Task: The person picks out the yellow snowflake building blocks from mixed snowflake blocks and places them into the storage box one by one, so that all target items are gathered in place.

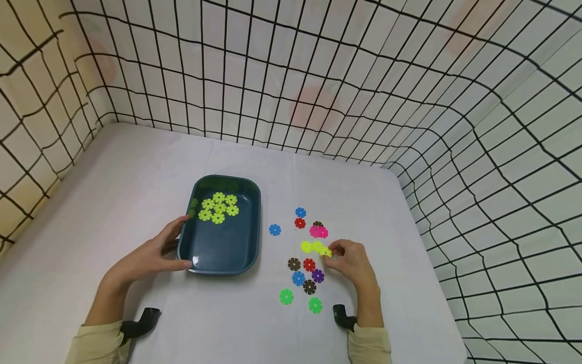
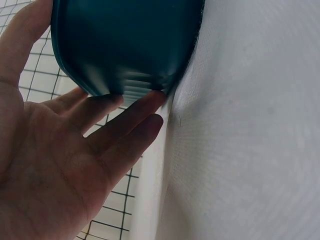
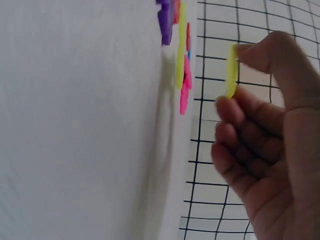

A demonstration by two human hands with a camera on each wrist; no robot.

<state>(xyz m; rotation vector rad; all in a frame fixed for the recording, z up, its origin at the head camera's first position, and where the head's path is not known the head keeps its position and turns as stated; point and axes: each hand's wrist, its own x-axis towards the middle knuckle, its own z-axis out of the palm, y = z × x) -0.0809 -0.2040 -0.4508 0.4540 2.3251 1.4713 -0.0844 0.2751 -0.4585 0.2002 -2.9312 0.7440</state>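
My left hand (image 1: 145, 258) holds the left side of a dark blue tray (image 1: 218, 272), thumb at its near left corner; in the left wrist view the fingertips of the left hand (image 2: 75, 145) touch the tray's outer wall (image 2: 125, 45). Several yellow-green notched discs (image 1: 220, 208) lie together in the tray's far part. My right hand (image 1: 354, 260) pinches a yellow disc (image 1: 325, 252) between thumb and fingers. In the right wrist view that disc (image 3: 231, 71) stands edge-on in the right hand (image 3: 265, 125), raised off the cloth. Two other yellow discs (image 1: 311, 246) lie just left of it.
Around the yellow discs lie blue (image 1: 275, 230), red (image 1: 309, 264), pink (image 1: 319, 231), brown (image 1: 294, 264), purple (image 1: 318, 275) and green discs (image 1: 286, 297) on the white cloth (image 1: 218, 318). Black wire mesh (image 1: 273, 76) stands behind and along both sides.
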